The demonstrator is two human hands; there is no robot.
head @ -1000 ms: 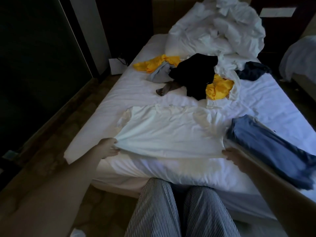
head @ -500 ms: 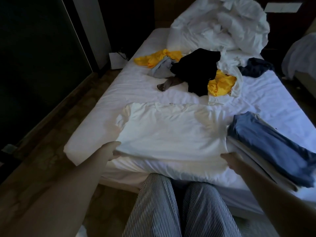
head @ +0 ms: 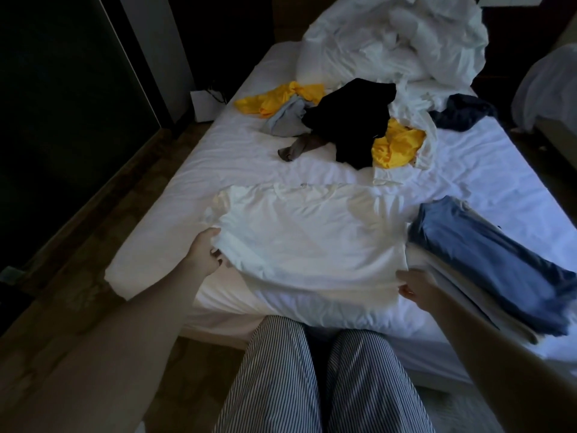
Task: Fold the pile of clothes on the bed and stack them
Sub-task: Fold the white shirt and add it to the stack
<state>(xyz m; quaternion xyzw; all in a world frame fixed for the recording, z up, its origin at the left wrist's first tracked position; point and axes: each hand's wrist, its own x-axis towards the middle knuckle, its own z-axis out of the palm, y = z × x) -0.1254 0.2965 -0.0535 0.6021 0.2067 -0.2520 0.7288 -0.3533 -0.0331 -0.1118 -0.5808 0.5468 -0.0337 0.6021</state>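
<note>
A white shirt [head: 312, 239] lies spread flat at the near end of the bed [head: 499, 170], collar away from the person; the left hand [head: 204, 253] grips its left edge, fingers curled round the cloth; the right hand [head: 416, 284] pinches the lower right corner; just beside that corner sits a folded stack [head: 487, 264] with a blue piece on top; farther up the bed lies the unfolded pile [head: 352, 123] of yellow, grey, black and navy clothes; behind it a crumpled white duvet [head: 390, 42]; striped trousers [head: 281, 376] show below.
</note>
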